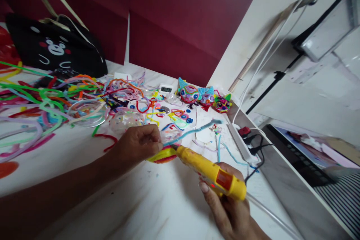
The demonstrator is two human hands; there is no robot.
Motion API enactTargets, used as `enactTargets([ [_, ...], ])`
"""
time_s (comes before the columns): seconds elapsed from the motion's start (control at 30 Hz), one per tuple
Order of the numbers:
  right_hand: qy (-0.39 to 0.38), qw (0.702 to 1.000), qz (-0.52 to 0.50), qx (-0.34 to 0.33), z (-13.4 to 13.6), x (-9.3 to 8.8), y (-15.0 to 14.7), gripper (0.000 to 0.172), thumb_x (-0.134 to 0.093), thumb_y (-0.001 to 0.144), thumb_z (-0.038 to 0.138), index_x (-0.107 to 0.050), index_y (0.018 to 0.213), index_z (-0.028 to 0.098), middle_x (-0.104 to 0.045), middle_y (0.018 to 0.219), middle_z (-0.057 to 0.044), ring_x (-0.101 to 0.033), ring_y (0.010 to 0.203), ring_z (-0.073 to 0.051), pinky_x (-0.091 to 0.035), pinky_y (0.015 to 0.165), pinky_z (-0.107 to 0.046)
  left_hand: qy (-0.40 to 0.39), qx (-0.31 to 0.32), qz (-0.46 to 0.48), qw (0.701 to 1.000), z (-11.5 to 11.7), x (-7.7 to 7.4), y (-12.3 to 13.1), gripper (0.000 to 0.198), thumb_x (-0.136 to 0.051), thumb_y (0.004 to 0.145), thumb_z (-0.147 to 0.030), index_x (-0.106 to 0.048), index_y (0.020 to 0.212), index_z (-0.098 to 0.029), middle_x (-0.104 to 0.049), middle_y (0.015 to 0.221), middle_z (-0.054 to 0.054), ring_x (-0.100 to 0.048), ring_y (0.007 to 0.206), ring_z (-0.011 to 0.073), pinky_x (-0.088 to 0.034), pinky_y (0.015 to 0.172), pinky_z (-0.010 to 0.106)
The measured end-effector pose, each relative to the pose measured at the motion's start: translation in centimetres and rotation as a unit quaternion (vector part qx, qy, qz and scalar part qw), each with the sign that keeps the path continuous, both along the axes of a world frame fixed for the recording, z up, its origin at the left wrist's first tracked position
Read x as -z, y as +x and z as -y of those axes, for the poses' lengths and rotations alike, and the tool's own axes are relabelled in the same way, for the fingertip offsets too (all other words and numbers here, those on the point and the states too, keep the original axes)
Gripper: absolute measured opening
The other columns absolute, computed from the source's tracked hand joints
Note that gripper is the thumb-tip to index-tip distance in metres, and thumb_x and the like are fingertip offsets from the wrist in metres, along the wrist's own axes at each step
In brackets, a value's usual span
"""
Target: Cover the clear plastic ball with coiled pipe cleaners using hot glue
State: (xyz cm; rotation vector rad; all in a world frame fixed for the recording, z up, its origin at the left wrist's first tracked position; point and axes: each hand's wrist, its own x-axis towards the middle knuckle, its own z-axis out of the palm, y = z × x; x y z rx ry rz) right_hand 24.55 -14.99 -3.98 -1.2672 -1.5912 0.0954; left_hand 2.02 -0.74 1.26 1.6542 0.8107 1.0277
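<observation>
My right hand [230,202] is wrapped round a yellow hot glue gun [208,168], with a clear glue stick [272,213] sticking out of its back end. The gun's nozzle touches or nearly touches a light blue pipe cleaner [194,130] close to my left fingertips. My left hand [146,138] pinches the near end of that pipe cleaner, which stretches away to the right. Just below my left fingers is a rounded piece with yellow and red strips [163,155]; whether my fingers also grip it is hidden.
Tangled pipe cleaners [53,97] and a black bag [59,45] fill the left side. Decorated animal-face ornaments [189,93] stand at the back beside a small digital clock [165,89]. A power strip [243,142] with cables lies along the table's right edge.
</observation>
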Motion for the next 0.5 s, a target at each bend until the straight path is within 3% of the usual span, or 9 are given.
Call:
enactTargets([
  [0.5,0.005,1.0,-0.013,-0.005,-0.08,-0.74,-0.14,0.03,-0.061,0.097,0.033,-0.055,0.125,0.025,-0.066,0.107,-0.01,-0.07,0.084,-0.021,-0.062,0.069,-0.03,-0.061,0.007,0.033,0.998,-0.42,0.05,-0.25,0.023,-0.067,0.063,-0.027,-0.046,0.057,-0.02,-0.044,0.055,-0.006,-0.034,0.049,0.0081,-0.027,0.044,0.021],
])
